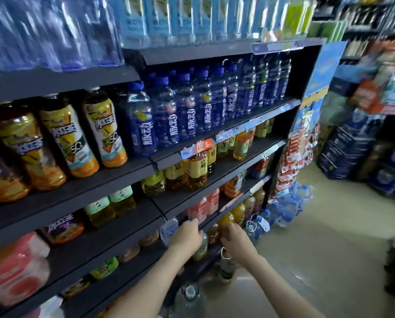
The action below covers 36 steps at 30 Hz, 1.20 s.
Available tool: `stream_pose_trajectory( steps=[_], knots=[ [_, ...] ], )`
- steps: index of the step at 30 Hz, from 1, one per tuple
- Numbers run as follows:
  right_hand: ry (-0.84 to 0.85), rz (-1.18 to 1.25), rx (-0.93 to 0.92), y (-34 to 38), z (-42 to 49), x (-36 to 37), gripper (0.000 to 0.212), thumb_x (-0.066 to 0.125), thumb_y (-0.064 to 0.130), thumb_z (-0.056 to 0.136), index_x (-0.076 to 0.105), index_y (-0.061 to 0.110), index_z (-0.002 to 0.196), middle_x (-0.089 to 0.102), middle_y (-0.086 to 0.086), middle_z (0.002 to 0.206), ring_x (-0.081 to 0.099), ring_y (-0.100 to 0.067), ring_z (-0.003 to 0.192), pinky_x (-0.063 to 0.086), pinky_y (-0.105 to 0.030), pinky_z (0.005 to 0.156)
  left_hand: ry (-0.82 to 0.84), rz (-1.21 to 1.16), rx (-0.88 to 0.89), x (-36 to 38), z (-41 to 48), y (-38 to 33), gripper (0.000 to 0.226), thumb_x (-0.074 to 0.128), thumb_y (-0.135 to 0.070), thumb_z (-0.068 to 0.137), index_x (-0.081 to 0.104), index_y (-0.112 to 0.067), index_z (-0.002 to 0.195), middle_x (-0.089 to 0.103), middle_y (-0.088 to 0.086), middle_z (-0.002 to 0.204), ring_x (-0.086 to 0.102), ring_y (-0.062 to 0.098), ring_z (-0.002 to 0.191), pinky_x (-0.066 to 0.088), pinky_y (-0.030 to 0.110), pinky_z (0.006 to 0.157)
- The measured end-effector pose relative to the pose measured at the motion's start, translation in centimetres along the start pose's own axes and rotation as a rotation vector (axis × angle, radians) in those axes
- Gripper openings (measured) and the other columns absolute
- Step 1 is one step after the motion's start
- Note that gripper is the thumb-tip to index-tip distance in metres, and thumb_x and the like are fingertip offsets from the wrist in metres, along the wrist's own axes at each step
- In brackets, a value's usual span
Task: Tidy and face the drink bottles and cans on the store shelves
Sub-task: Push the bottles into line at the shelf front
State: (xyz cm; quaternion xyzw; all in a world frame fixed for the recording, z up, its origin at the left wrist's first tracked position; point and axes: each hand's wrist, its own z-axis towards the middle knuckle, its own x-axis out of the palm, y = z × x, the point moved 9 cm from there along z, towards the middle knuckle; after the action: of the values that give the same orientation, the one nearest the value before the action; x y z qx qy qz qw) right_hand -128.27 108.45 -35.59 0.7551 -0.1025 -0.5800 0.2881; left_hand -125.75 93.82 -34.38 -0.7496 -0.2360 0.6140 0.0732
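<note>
At six o'clock in the view, on a low dark shelf [146, 257], the left hand [187, 236] curls round a clear plastic bottle of pale yellow drink [203, 247]. The right hand [236, 241], at its three o'clock, bends fingers against a brown-filled plastic bottle [213, 234]; whether it clamps I cannot tell. Best twist each gently about its own axis until the label faces the aisle. Both stand upright, long axis vertical, caps at twelve o'clock.

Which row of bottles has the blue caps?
The dark blue bottles with white lettering, directly above the yellow-labelled bottles.
</note>
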Motion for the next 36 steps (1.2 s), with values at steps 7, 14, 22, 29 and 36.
stream_pose_trajectory(
  steps=[7,14,22,29,36],
  knots=[
    [0.035,0.054,-0.036,-4.7,8.0,-3.7,0.033,0.049,0.011,0.09,0.05,0.01,0.123,0.053,-0.006,0.121,0.05,-0.025,0.115,0.039,-0.029,0.092,-0.039,-0.031,-0.058,0.8,7.4,-5.2,0.028,0.045,-0.028,0.097,0.055,-0.016,0.12,0.062,0.007,0.119,0.059,0.027,0.108,0.047,0.034,0.084],
    [0.097,-0.012,-0.134,-12.6,17.3,-9.1,0.039,0.048,0.009,0.09,0.048,0.011,0.129,0.054,-0.008,0.126,0.052,-0.026,0.116,0.041,-0.03,0.088,-0.158,-0.028,-0.237,2.7,14.9,-12.6,0.035,0.05,-0.032,0.092,0.052,-0.027,0.127,0.06,0.005,0.124,0.056,0.028,0.116,0.044,0.036,0.097],
    [0.107,0.11,-0.087,-20.0,26.0,-16.6,0.027,0.049,0.003,0.083,0.052,0.004,0.109,0.057,-0.013,0.111,0.055,-0.032,0.105,0.042,-0.033,0.079,-0.211,-0.106,-0.321,3.7,20.6,-20.8,0.028,0.047,-0.03,0.097,0.055,-0.017,0.12,0.061,0.007,0.119,0.057,0.026,0.11,0.045,0.031,0.08],
    [0.169,0.146,-0.184,-18.0,31.8,-17.7,0.043,0.056,0.012,0.092,0.042,0.005,0.131,0.049,-0.013,0.129,0.047,-0.029,0.119,0.037,-0.029,0.086,-0.199,-0.131,-0.368,3.1,26.0,-21.3,0.034,0.046,-0.027,0.097,0.051,-0.013,0.127,0.062,0.012,0.119,0.059,0.03,0.108,0.046,0.032,0.078],
    [0.112,0.236,-0.169,-17.0,38.6,-18.3,0.048,0.059,0.01,0.088,0.039,-0.001,0.131,0.048,-0.015,0.123,0.049,-0.031,0.114,0.032,-0.026,0.076,-0.288,-0.155,-0.368,1.2,32.6,-21.3,0.043,0.049,-0.027,0.096,0.044,-0.017,0.137,0.065,0.011,0.115,0.061,0.028,0.106,0.048,0.033,0.078]
  ],
)
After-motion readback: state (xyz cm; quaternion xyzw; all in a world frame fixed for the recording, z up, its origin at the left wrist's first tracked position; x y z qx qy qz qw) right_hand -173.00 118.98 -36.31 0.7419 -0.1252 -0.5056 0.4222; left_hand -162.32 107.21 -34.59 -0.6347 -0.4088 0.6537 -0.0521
